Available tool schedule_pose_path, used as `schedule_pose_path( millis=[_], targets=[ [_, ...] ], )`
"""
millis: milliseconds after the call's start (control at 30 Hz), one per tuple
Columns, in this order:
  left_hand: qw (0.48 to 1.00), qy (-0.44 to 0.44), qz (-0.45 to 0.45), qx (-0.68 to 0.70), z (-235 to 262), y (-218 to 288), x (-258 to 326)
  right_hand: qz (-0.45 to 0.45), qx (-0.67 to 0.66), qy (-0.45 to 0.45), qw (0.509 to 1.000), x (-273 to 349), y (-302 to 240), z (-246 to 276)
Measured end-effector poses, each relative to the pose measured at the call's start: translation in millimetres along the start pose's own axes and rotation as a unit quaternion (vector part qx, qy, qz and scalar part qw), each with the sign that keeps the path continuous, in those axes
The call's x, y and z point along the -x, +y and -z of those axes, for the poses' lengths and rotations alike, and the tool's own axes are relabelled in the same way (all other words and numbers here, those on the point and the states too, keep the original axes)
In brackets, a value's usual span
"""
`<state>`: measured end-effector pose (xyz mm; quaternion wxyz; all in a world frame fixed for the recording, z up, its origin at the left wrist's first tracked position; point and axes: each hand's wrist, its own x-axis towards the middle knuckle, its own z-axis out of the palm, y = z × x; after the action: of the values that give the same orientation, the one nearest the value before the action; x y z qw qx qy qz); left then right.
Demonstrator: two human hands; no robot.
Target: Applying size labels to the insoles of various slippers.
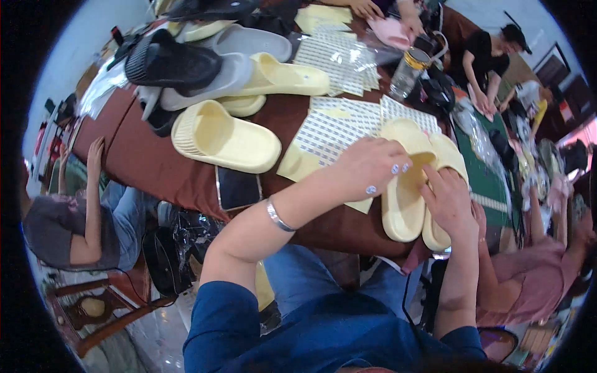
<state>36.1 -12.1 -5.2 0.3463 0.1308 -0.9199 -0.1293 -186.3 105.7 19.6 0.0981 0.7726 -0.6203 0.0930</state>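
Observation:
Two pale yellow slippers lie side by side before me, toes pointing away: a left slipper [400,217] and a right slipper [449,151]. My left hand [373,165] is closed at the left slipper's strap, its fingertips partly hidden at the opening. Small round stickers [371,189] cling to the back of that hand. My right hand [449,198] lies over the right slipper, fingers bent around the edges where the two slippers meet. Sheets of small printed stickers [333,133] are spread just left of and beyond the slippers.
Further left on the brown-covered table [155,152] sit a single yellow slipper [233,143] and a pile with a black slipper [171,59] and grey ones. A dark flat tablet-like thing [238,188] is at the near edge. A glass jar [410,73] stands beyond; people sit around.

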Motion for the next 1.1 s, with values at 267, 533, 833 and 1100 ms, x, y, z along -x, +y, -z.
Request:
schedule_pose_path(
  millis=[267, 533, 833, 1100],
  targets=[
    [0.978, 0.102, 0.157, -0.088, 18.4, -19.4, -5.4, -0.036, 0.0, 0.108, 0.993, -12.3, -4.9, 53.2],
    [0.988, 0.088, 0.09, -0.085, -15.1, -25.5, -2.6, 0.135, 0.043, 0.184, 0.973, -95.7, -56.0, 92.6],
    [0.971, 0.159, 0.177, -0.016, -17.0, -23.7, 27.3, 0.434, -0.022, 0.256, 0.864, -213.8, -184.1, 102.4],
    [0.97, -0.151, 0.168, -0.094, 11.0, -20.8, 0.5, 0.312, 0.095, 0.14, 0.935, -369.6, -217.4, 111.3]
  ],
)
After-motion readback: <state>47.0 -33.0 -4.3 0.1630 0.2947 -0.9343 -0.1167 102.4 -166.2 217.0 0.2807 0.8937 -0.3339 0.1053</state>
